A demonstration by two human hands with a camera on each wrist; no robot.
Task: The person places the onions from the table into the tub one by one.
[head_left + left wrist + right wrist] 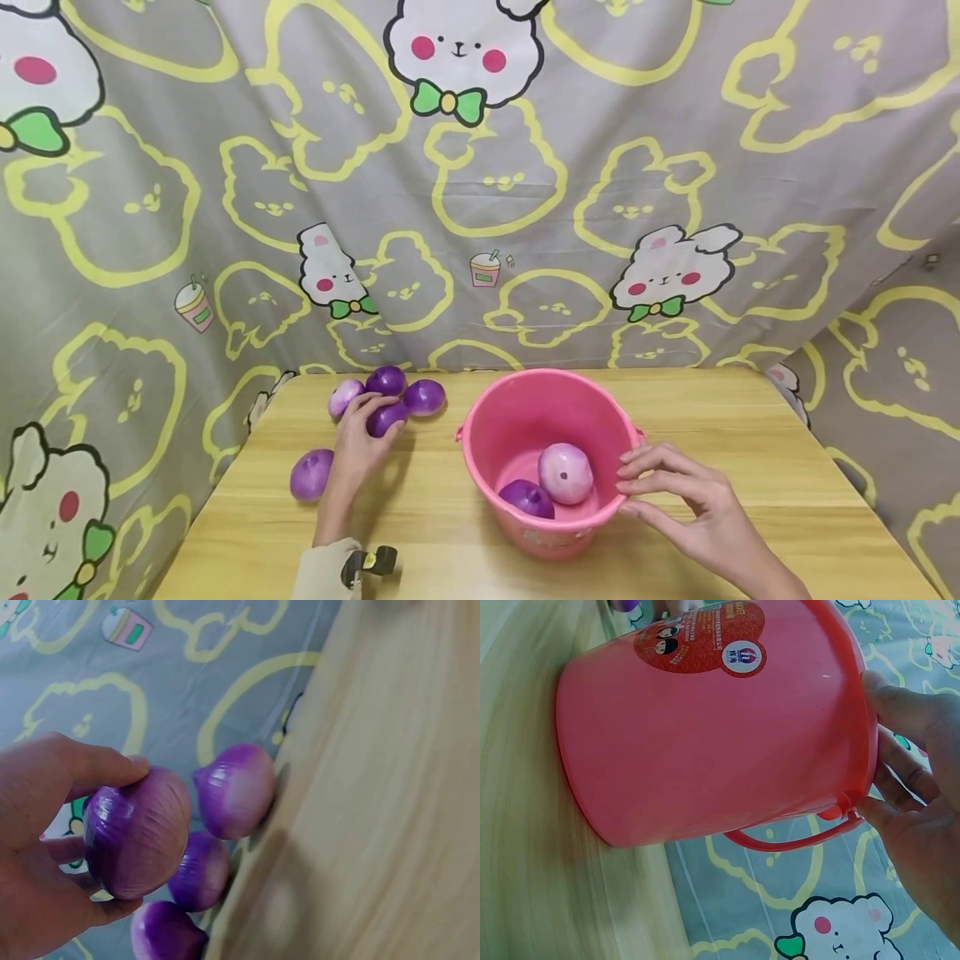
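Observation:
On the left side of the table, my left hand [360, 446] holds a purple onion [385, 418] between thumb and fingers. The left wrist view shows that onion [139, 832] gripped around its side, with several more onions just beyond it. My right hand [697, 500] pinches the rim of a pink bucket [510, 425] on its right side. Inside the bucket lie a pale purple onion [566, 473] and a darker onion [527, 498]. In the right wrist view, thumb and fingers are at the bucket's rim, close to the handle [795, 844].
Around my left hand are a pale onion [345, 398], a dark onion [386, 380] and another onion [426, 397]. A single onion [311, 475] lies nearer, left of my forearm. Behind the wooden table [720, 425] hangs a patterned grey curtain [525, 192].

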